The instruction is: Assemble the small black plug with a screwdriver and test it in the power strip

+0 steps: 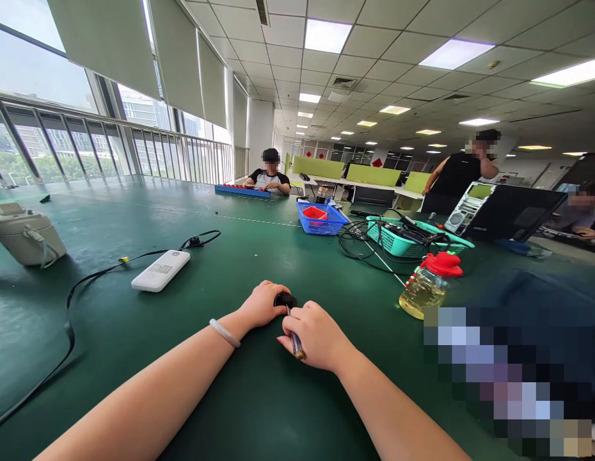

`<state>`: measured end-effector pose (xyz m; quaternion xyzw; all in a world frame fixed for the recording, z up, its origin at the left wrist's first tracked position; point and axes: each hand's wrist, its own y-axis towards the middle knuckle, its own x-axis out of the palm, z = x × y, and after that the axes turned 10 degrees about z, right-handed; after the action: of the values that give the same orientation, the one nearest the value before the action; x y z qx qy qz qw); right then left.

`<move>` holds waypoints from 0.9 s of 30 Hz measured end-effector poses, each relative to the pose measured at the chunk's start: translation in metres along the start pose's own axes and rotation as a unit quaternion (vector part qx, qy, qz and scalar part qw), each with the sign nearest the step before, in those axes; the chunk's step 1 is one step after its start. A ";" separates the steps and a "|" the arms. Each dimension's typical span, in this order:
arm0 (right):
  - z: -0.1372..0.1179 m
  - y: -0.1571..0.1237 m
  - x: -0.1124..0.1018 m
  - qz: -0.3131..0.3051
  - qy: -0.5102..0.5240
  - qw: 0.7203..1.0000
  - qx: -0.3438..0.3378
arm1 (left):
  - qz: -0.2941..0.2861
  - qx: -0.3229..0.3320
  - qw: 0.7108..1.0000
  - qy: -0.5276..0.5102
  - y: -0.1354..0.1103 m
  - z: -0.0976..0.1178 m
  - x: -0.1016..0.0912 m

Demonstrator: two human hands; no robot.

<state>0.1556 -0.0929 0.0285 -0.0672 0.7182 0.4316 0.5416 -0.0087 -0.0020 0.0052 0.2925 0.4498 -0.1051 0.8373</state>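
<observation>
My left hand [265,303] grips a small black part [284,299] close to the green tabletop [206,358]. A pale bangle [225,333] circles that wrist. In my right hand [313,333] is a screwdriver [296,344] with a dark, partly see-through handle, its end pointing down toward me. The shaft runs up to the black part, where its tip is hidden by my fingers. The two hands almost touch. What exactly the black part is, I cannot make out.
A white power bank [161,270] and a black strap [70,320] lie left, near a beige bag [26,234]. To the right stand a red-lidded bottle [425,288], a teal basket [388,237] with cables and a blue basket [321,224]. A person [273,179] sits across.
</observation>
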 end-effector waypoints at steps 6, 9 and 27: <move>0.000 0.000 0.002 0.026 0.023 0.999 0.017 | 0.003 -0.002 1.000 -0.006 0.000 -0.001 0.001; 0.010 -0.002 0.001 0.088 0.106 0.986 0.095 | 0.000 0.004 1.000 -0.009 0.001 -0.003 0.001; 0.017 -0.003 -0.005 0.124 0.154 0.967 0.160 | -0.016 0.011 1.000 -0.012 -0.001 0.000 -0.001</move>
<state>0.1715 -0.0846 0.0309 0.0435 0.8554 0.3595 0.3703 -0.0093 -0.0026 0.0059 0.2935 0.4429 -0.1269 0.8376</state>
